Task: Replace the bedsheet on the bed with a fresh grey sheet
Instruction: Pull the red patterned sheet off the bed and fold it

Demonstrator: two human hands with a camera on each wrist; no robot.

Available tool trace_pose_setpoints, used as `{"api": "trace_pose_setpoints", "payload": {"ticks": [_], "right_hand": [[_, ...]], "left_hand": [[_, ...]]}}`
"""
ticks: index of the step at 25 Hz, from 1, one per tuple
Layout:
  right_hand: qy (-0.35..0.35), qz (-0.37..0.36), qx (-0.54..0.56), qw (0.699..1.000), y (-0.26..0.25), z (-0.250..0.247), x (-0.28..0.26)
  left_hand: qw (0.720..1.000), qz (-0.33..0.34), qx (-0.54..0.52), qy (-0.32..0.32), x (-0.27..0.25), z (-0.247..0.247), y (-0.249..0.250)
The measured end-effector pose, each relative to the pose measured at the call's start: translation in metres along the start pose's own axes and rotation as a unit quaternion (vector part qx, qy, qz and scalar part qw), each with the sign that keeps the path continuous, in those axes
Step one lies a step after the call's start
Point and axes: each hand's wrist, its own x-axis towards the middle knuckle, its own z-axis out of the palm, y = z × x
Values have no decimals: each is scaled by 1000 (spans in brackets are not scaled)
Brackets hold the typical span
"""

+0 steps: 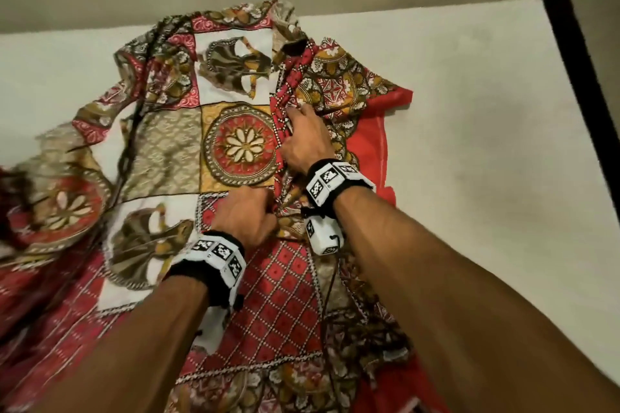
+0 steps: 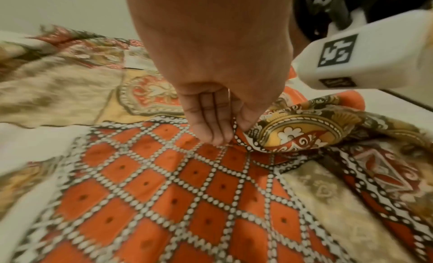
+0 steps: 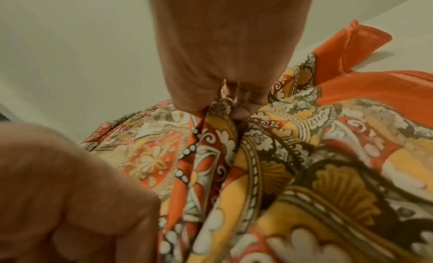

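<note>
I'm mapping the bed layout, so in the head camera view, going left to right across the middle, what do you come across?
Bare mattress → patterned bedsheet, bunched up → left hand gripping the sheet → right hand gripping a fold → plain red border of the sheet → bare mattress again → dark bed frame.

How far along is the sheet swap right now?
Done: the patterned sheet is pulled off most of the bare mattress and bunched. In hand: the left hand and right hand both grip its folds, gathering it. Left: lifting it away and spreading the grey sheet, which isn't in view.
</note>
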Motion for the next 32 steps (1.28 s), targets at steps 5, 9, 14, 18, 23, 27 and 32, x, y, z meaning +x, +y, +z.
{"api": "trace_pose_setpoints", "payload": {"ticks": [5, 9, 14, 18, 23, 27, 32], "right_hand": [[-53, -31, -21, 998, -52, 16, -6], [-87, -56, 12, 995, -88, 27, -15], [-98, -106, 17, 989, -116, 36, -40], [-65, -116, 58, 989, -112, 42, -84], [-10, -9, 181, 983, -60, 59, -157], [34, 62, 210, 975, 7, 67, -232], [61, 101, 204, 972, 63, 55, -311]], "left_hand": [[996, -75, -3, 42, -19, -20, -59], [994, -98, -24, 41, -37, -15, -76], [991, -117, -45, 42, -62, -8, -101], [991, -88, -90, 45, -93, -4, -106], [986, -63, -155, 24, -122, 24, -64], [988, -31, -151, -25, -140, 67, -11], [991, -20, -117, -56, -166, 106, 63]]}}
